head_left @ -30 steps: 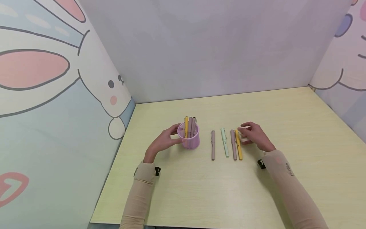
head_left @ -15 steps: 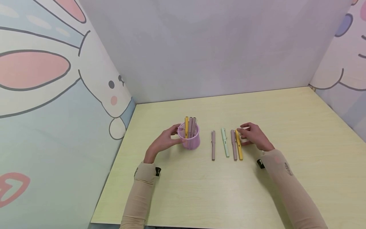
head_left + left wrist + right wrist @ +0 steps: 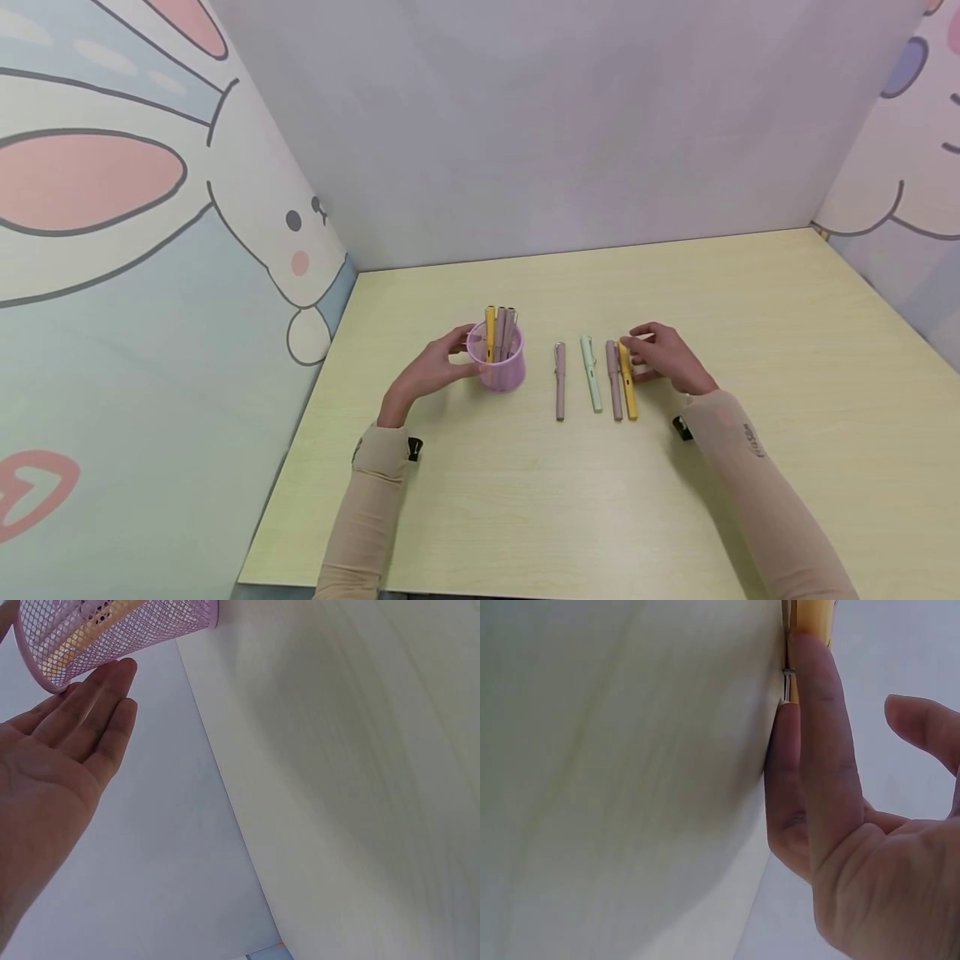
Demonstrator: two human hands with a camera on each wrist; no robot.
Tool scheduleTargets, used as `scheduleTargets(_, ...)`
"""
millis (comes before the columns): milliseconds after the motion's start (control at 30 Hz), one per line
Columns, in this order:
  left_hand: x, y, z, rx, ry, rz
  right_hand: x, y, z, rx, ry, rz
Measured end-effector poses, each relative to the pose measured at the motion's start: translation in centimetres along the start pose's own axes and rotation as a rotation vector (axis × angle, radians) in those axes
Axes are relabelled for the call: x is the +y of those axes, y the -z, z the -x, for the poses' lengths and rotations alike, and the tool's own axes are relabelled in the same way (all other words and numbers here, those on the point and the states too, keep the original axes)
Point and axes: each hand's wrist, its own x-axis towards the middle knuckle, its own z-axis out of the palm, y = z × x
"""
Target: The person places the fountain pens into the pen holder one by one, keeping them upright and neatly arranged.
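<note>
In the head view my left hand [image 3: 433,367] holds a pink mesh pen holder [image 3: 504,375], thumb on the near side and fingers behind. Those fingers lie against the mesh wall [image 3: 139,630] in the left wrist view. Inside stand a yellow pen [image 3: 490,323] and mauve pens [image 3: 501,329]. My right hand [image 3: 670,357] touches another yellow pen [image 3: 628,392] lying on the table. A straight finger [image 3: 829,735] meets that pen in the right wrist view, while another finger hangs apart. Close along its left lies a mauve pen [image 3: 614,392].
A mint green pen [image 3: 592,379] and another mauve pen [image 3: 560,383] lie between the holder and the right-hand pair. Pale wood table [image 3: 510,508] surrounds them. A grey back wall [image 3: 570,133] and a rabbit-painted side wall [image 3: 135,350] bound it.
My right hand and the yellow pen it touches have barely shifted. The left hand, the pen holder and the other pens stay in place.
</note>
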Motion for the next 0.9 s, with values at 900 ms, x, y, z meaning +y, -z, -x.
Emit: scheduleTargets(900, -0.20, -0.06, -0.26, 0.000, -0.008, -0.004, -0.14, -0.12, -0.70, -0.035, 0.009, 0.133)
